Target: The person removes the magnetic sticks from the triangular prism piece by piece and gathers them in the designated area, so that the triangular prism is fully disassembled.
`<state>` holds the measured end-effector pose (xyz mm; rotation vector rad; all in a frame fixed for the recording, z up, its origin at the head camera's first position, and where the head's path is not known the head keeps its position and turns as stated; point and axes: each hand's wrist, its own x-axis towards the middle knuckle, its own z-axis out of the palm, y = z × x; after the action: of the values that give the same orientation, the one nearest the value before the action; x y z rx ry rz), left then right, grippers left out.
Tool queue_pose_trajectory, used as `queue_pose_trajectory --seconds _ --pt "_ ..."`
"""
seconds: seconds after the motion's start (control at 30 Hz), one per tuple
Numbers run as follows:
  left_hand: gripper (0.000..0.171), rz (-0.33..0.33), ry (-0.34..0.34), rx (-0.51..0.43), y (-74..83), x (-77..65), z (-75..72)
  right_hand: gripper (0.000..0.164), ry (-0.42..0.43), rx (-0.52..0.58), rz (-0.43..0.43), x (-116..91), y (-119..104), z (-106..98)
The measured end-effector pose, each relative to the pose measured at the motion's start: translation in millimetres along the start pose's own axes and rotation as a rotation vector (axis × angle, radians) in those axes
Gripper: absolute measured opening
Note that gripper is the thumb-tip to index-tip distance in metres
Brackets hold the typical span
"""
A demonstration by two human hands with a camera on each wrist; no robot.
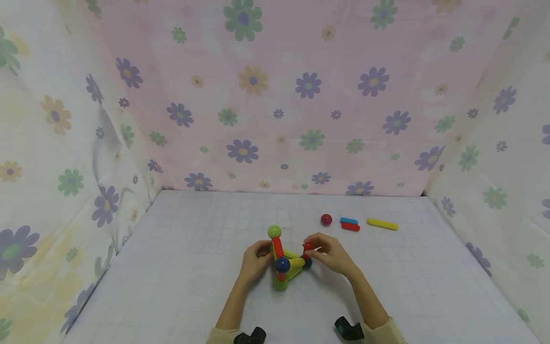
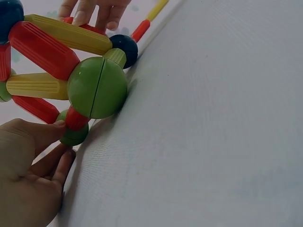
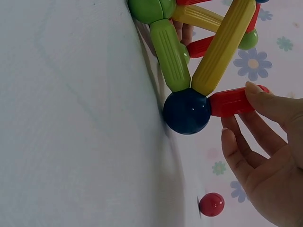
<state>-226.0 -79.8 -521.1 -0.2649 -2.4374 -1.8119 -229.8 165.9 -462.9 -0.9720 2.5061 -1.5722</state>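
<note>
A frame of coloured toy rods and balls (image 1: 295, 263) stands on the table between the hands. My left hand (image 1: 254, 263) holds its left side, thumb and fingers around a small green ball (image 2: 75, 136) beside a red rod end. A larger-looking green ball (image 2: 97, 90) sits nearer the left wrist camera. My right hand (image 1: 331, 254) pinches a short red rod (image 3: 231, 101) between thumb and fingers. That rod meets a dark blue ball (image 3: 187, 112), from which a green rod (image 3: 169, 56) and a yellow rod (image 3: 225, 47) also extend.
Behind the right hand lie a loose red ball (image 1: 326, 220), a short blue rod (image 1: 349, 221), a short red rod (image 1: 350, 227) and a long yellow rod (image 1: 382, 224). Flowered cloth (image 1: 275, 119) walls off the white table (image 1: 193, 239) at the back and sides.
</note>
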Motion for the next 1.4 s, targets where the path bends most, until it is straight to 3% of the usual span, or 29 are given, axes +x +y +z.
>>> queue_pose_trajectory --seconds 0.2,0.3,0.37,0.6,0.77,0.83,1.0,1.1,1.27,1.4 --pt "0.031 -0.009 0.046 -0.094 0.8 -3.2 -3.2 0.022 0.062 0.046 0.016 -6 16 -3" --pt "0.027 -0.026 0.03 -0.11 1.6 -5.9 -6.4 0.024 0.07 0.063 0.039 -9 18 -4" --pt "0.026 -0.028 -0.017 -0.119 2.2 -8.0 -8.9 0.024 0.075 0.069 0.049 -11 19 -5" --pt "0.035 -0.064 -0.296 -0.2 4.1 -13.2 -18.1 0.023 0.095 0.087 0.035 -12 17 -5" --pt "0.042 -0.038 -0.39 -0.183 5.0 -16.5 -21.7 0.024 0.096 0.096 0.022 -12 17 -5" --pt "0.045 -0.025 -0.402 -0.137 7.0 -18.3 -20.9 0.024 0.098 0.091 0.023 -13 18 -4" --pt "0.051 0.022 -0.359 0.092 16.3 -21.8 -13.7 0.024 0.108 0.076 0.033 -13 18 -3" --pt "0.05 0.051 -0.324 0.153 19.8 -22.8 -10.1 0.025 0.12 0.074 0.046 -13 19 -3" --pt "0.049 0.033 -0.258 0.055 15.8 -22.5 -8.2 0.026 0.143 0.088 0.067 -17 22 -3" --pt "0.044 0.028 -0.137 -0.036 15.6 -23.3 -9.3 0.025 0.152 0.09 0.071 -19 22 -4"
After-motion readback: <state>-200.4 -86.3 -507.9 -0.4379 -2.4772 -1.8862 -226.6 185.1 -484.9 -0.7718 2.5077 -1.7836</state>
